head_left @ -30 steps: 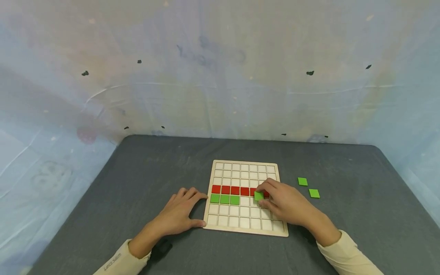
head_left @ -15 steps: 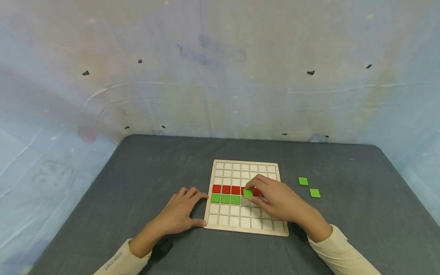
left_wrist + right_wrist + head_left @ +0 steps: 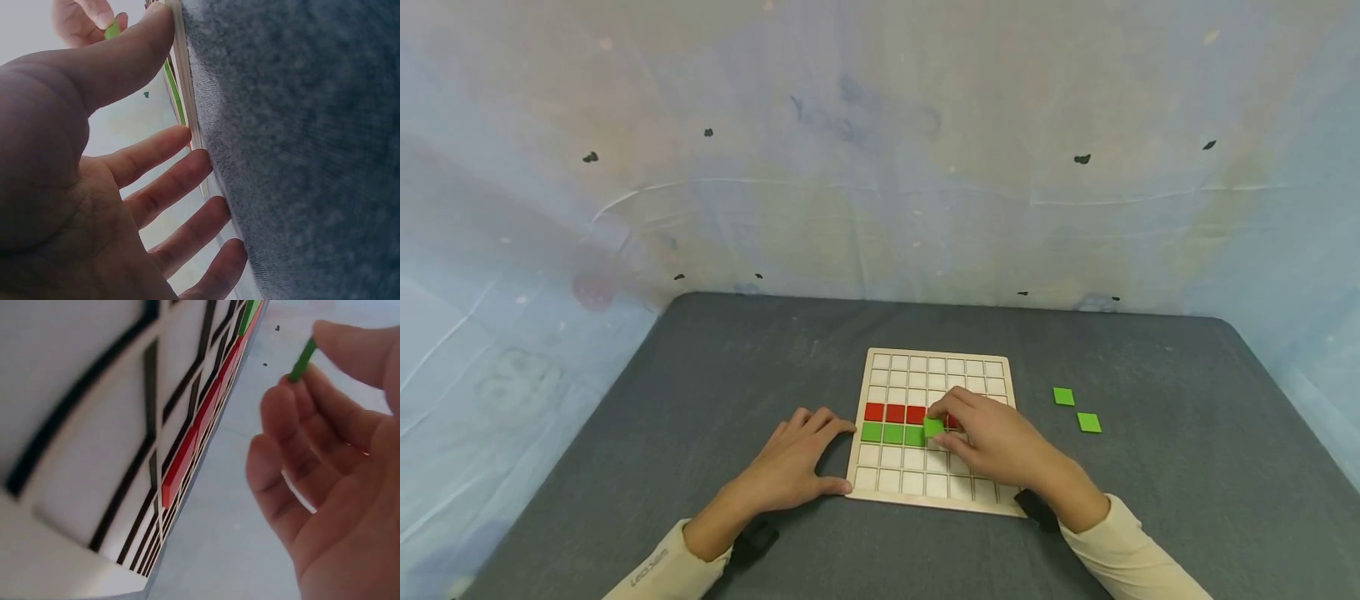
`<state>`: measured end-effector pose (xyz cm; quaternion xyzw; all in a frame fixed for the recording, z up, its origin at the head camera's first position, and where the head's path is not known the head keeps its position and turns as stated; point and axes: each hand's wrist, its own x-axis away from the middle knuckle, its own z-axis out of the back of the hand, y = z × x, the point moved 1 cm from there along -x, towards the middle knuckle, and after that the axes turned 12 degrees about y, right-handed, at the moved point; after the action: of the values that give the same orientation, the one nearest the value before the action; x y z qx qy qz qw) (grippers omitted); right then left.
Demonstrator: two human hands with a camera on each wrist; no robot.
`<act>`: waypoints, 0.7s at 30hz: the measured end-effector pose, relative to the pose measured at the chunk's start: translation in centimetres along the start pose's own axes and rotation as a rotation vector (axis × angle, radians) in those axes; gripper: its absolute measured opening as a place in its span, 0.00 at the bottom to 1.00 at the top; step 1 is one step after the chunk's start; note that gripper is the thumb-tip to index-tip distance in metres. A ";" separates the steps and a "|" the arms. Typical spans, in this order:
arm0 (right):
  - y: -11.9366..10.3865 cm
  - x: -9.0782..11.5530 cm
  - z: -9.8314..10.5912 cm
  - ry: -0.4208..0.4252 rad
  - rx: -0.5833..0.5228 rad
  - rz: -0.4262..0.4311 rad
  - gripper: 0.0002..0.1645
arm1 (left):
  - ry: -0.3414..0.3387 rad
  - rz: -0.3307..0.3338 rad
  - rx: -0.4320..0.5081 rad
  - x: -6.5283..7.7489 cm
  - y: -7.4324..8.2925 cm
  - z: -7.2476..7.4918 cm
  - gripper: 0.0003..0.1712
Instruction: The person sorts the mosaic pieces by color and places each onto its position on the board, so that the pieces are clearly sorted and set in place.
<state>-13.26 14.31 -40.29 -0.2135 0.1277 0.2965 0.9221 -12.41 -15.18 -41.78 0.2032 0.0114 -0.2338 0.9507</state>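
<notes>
A wooden grid board [image 3: 940, 502] lies on the dark table, with a row of red tiles [image 3: 895, 413] and, just in front of it, several green tiles [image 3: 892, 433] at the left end. My right hand [image 3: 1000, 437] pinches another green tile [image 3: 933, 427] between thumb and fingers, close over the square right of the laid green ones. In the right wrist view that green tile [image 3: 303, 360] is seen edge-on, held above the board. My left hand [image 3: 790, 467] rests at the board's left edge, thumb [image 3: 134, 53] and fingertips touching its rim, fingers spread. Part of the red row is hidden behind my right hand.
Two loose green tiles [image 3: 1063, 397] lie on the table [image 3: 760, 350] to the right of the board. A patterned cloth backdrop [image 3: 880, 167] rises behind the table's far edge. Dark wrist devices [image 3: 754, 543] sit under both wrists.
My right hand has moved left across the board with the green tile, from near the right part of the row to beside the laid green tiles. My left hand stays in place.
</notes>
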 end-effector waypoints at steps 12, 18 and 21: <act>0.5 0.1 -0.5 -0.021 0.111 0.032 0.17 | 0.001 0.001 -0.003 0.0 0.1 0.1 0.40; 0.4 0.0 -0.6 -0.025 0.118 0.041 0.16 | 0.003 0.000 0.006 0.0 0.0 0.0 0.40; 0.2 0.0 -0.6 -0.022 0.119 0.058 0.15 | 0.004 -0.003 0.010 0.0 0.0 0.1 0.40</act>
<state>-13.51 14.16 -40.90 -0.1511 0.1414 0.3173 0.9255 -12.39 -15.16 -41.71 0.2083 0.0125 -0.2349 0.9494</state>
